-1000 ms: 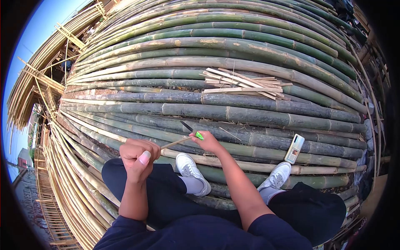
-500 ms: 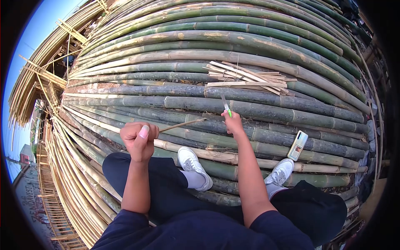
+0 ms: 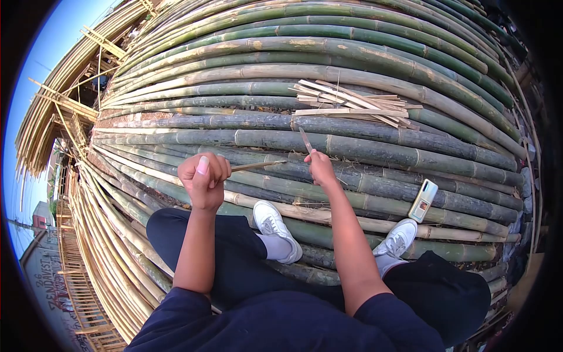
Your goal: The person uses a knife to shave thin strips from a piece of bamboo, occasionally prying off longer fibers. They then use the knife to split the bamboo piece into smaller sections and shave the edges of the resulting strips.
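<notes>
The person sits on stacked bamboo poles (image 3: 363, 154), white shoes (image 3: 275, 229) resting on them; the left hand (image 3: 203, 179) has its fingers curled tight around a thin bamboo stick (image 3: 258, 165) that points rightward; the right hand (image 3: 321, 167) grips a knife (image 3: 305, 140), blade angled up and away, just beside the stick's tip; a phone (image 3: 423, 200) lies to the right; farther off, a pile of split strips (image 3: 355, 103).

One phone (image 3: 423, 200), one knife (image 3: 305, 141), two white shoes (image 3: 278, 230), one heap of bamboo slats (image 3: 352, 104).
</notes>
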